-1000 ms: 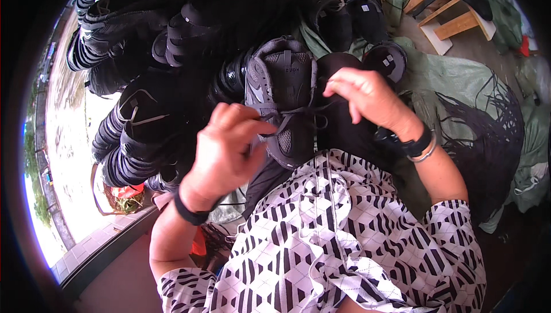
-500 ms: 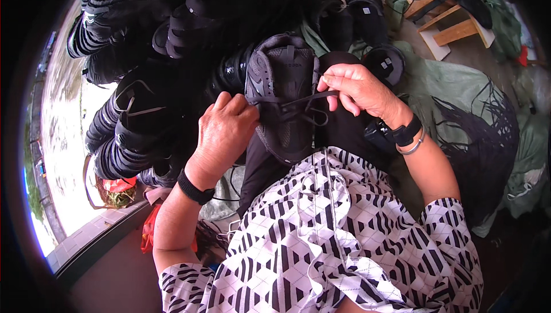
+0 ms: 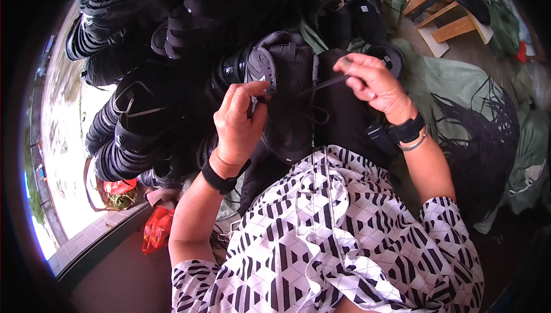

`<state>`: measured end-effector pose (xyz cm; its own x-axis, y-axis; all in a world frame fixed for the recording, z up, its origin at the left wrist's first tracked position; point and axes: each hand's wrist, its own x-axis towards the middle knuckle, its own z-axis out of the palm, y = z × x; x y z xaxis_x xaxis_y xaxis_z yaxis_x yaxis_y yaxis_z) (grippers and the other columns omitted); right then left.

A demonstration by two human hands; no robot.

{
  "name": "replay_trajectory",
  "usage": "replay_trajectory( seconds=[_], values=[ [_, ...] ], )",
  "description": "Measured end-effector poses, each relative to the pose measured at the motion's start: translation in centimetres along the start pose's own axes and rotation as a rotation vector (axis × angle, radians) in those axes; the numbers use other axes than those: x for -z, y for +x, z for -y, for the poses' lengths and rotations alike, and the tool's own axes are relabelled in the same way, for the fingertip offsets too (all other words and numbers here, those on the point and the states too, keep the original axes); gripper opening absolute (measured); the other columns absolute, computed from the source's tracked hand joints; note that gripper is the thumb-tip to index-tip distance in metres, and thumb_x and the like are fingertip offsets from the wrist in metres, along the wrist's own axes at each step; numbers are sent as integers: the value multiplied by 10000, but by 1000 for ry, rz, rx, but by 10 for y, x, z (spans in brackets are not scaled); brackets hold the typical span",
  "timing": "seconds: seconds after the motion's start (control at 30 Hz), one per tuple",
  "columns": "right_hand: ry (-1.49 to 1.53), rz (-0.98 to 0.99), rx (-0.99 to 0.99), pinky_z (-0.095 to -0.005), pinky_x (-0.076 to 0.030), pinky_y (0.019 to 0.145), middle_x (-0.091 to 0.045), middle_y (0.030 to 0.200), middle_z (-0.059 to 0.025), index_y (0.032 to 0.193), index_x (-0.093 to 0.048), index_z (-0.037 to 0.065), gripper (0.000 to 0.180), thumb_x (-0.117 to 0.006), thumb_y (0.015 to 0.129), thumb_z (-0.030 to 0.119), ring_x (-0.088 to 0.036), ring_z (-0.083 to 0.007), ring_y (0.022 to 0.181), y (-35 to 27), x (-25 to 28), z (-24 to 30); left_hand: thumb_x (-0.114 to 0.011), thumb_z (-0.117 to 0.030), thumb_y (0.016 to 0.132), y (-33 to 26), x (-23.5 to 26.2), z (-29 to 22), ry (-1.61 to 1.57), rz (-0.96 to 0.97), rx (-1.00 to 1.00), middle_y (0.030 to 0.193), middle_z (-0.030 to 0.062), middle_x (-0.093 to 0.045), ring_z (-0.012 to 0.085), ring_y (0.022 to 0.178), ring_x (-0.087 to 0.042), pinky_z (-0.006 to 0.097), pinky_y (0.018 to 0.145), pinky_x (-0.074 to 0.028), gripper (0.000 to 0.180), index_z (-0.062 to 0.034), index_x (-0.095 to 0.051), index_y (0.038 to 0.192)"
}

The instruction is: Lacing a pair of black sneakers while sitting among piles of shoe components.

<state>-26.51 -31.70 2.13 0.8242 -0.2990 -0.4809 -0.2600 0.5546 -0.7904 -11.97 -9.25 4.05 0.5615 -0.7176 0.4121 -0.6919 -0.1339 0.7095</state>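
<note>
The dark grey shoe [image 3: 290, 98] lies on my lap, toe pointing away from me, its upper facing up between my two hands. A black lace [image 3: 321, 85] runs taut from the eyelets near the shoe's left edge across to my right. My left hand [image 3: 241, 121] rests against the left side of the shoe, thumb and forefinger pinched together at the eyelet row where the lace starts. My right hand [image 3: 373, 80] is raised just beside the shoe's right edge, fingertips pressed together on the free end of the lace, pulling it out straight. A loop of lace hangs slack lower down on the upper.

Each wrist carries a black band. Below the shoe is my black-and-white patterned shirt [image 3: 338, 238]. Beyond it and to my left are stacked rows of black shoes [image 3: 143, 123]. To my right, a bundle of black laces [image 3: 482, 129] lies on green sacking [image 3: 447, 78], with a wooden frame [image 3: 442, 9] farther off.
</note>
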Motion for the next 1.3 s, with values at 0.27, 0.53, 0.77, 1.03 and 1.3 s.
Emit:
replay_trajectory(
  seconds=[0.27,0.53,0.77,1.03,1.3],
  values=[
    [37,-71,-57,-139,-243,328,-422,561,49,976,-589,39,150,-567,921,177,-322,-3,396,-10,25,-11,-661,6,809,-24,-24,35,-455,3,325,808,-5,-525,73,753,-489,204,690,-415,141,-17,-569,913],
    [-49,-404,43,-173,-312,381,-642,815,-45,1079,-603,57,253,-555,921,249,-483,-52,440,-14,84,-16,-748,-113,773,-34,-18,29,-218,-9,445,739,-1,-465,91,670,-408,218,628,-403,297,-29,-524,949],
    [-465,101,199,-179,-387,423,-689,901,-86,1016,-632,-7,249,-529,934,204,-595,-86,511,-49,-25,-7,-702,-48,786,-39,-3,34,-92,85,324,746,50,-473,145,663,-456,252,616,-416,198,-25,-511,836],
    [-894,55,414,-246,-477,603,-616,771,-61,950,-648,-8,149,-601,885,117,-603,-119,666,-39,-42,-35,-596,-118,902,-21,-3,24,-629,116,601,666,-30,-434,60,557,-417,194,510,-371,118,-62,-492,907],
    [-1060,169,630,-273,-474,610,-564,753,-62,866,-650,33,121,-679,751,14,-597,-161,689,-28,-57,-18,-571,-224,926,24,34,40,-1252,-23,897,634,-68,-420,25,450,-293,186,415,-226,140,-85,-567,949]
  ],
)
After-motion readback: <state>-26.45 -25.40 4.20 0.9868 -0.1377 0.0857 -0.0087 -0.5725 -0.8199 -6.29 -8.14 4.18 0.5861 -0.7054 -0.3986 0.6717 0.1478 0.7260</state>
